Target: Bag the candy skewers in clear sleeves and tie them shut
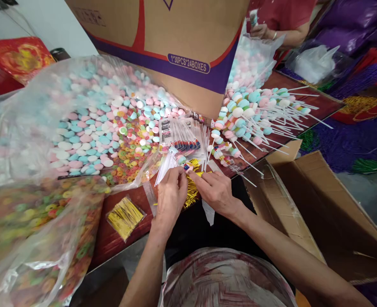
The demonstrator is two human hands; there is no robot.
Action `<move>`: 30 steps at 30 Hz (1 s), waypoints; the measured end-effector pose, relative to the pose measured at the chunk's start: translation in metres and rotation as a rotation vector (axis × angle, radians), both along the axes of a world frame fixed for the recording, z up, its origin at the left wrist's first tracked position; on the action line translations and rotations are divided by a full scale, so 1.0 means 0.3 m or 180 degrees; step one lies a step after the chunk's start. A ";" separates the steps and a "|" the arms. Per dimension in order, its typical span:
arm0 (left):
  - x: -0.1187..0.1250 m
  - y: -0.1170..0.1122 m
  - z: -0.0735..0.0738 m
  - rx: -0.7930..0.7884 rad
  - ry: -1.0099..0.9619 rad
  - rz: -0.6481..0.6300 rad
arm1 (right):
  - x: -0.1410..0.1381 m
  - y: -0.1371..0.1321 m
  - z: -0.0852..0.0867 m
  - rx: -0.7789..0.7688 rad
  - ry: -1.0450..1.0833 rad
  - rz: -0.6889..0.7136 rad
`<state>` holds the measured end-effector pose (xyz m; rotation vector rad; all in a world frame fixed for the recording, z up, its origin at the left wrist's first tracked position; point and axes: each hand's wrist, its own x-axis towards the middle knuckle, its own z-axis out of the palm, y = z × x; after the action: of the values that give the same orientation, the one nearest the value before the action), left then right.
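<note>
My left hand [172,192] is closed in a pinch on a candy skewer [181,159] in a clear printed wrapper, its pastel sweets pointing away from me. Right beside it, my right hand [216,191] has its fingertips pressed together at the skewer's lower end; what they grip is too small to tell. Gold twist ties [191,194] lie in a loose pile under and between both hands. White sticks [164,165] lie just beyond the left hand. Behind them is a stack of clear printed sleeves [182,135].
Pastel candies [82,138] and fruit-coloured ring sweets [129,155] spill from a large plastic bag on the left. Finished-looking candy skewers [249,115] are heaped at right. A big carton [188,38] stands behind; an open cardboard box [303,204] sits lower right. Another person's hand [261,31] shows beyond.
</note>
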<state>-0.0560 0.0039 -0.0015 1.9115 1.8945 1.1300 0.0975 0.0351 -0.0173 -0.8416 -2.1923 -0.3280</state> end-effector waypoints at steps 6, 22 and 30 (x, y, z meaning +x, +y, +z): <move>0.019 -0.001 -0.008 -0.0100 -0.0448 0.0089 | -0.006 -0.008 -0.038 -0.0274 -0.0253 -0.0043; 0.044 0.070 0.062 -0.0676 -0.4957 0.0314 | -0.008 -0.038 0.029 -0.2402 0.2133 0.0851; 0.079 0.134 0.094 -0.0413 -0.5839 0.0447 | -0.009 -0.069 -0.008 -0.1066 0.0596 0.0380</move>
<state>-0.0322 0.0442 0.0268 0.0996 0.8436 1.6722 0.0950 0.0143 -0.0196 -0.8749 -2.1379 0.1762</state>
